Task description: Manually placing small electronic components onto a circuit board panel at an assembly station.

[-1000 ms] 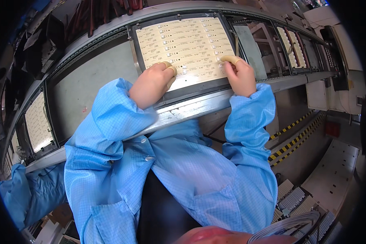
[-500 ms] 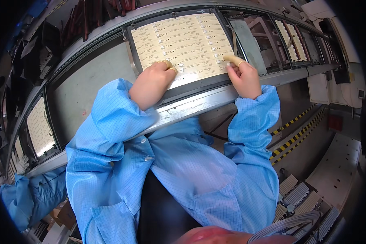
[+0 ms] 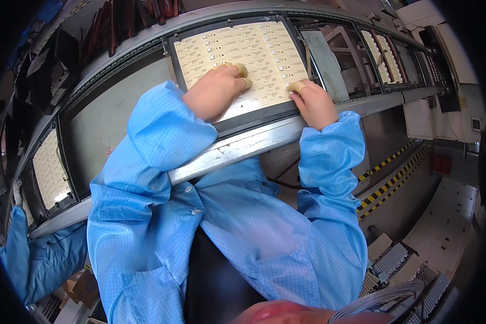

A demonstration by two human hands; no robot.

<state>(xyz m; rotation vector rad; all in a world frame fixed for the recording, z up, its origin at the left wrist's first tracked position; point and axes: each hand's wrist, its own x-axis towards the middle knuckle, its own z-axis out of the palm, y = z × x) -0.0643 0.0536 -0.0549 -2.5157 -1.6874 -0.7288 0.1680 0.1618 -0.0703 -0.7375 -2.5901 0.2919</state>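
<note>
A cream panel, with rows of fine print and small white connector-like parts, lies in a black frame in front of me. My left hand rests low on the panel's left half. Its fingers are curled, wearing yellowish finger cots, and the fingertips are hidden behind the hand. Near the panel's right edge is my right hand, thumb and cot-covered index finger closed together by a white part in the right column. Whatever either hand grips is too small or hidden to make out.
A metal rail runs between me and the frame. Another framed panel stands at left, near a co-worker's blue sleeve. Further panels lie along the line at right. Dark red strips are piled beyond the far rail.
My left hand has slid right across the panel. My right hand has shifted slightly left, its outstretched index finger now bent down toward the thumb. The co-worker's gloved hand at left has moved away.
</note>
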